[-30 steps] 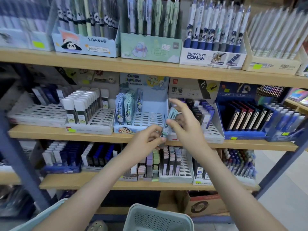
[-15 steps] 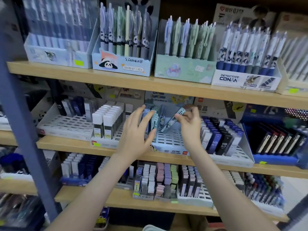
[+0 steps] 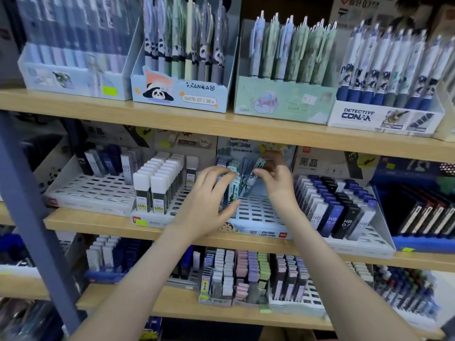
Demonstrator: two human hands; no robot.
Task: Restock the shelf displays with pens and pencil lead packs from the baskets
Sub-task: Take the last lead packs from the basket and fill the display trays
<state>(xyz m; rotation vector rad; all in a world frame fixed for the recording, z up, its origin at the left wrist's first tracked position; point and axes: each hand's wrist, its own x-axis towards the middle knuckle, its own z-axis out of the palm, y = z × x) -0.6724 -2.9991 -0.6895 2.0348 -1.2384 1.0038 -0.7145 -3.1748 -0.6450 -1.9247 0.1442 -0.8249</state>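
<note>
1. The right hand (image 3: 277, 185) pinched a slim lead pack (image 3: 251, 183) between thumb and curled fingers. It held the pack tilted, top end up by the fingertips, lower end down towards the tray.
2. The left hand (image 3: 209, 205) had its fingers curled over the tops of the standing packs (image 3: 231, 190), thumb lower down, gripping that little row just beside the tilted one.
3. All of this was at the left side of a pale blue slotted tray (image 3: 261, 215) on the middle shelf (image 3: 98, 223).
4. Left of it stood white-capped packs (image 3: 157, 190); right of it, dark HB packs (image 3: 339, 215).
5. Above, a panda pen box (image 3: 182, 94) sat among other pen boxes; below were pastel packs (image 3: 248, 274).
</note>
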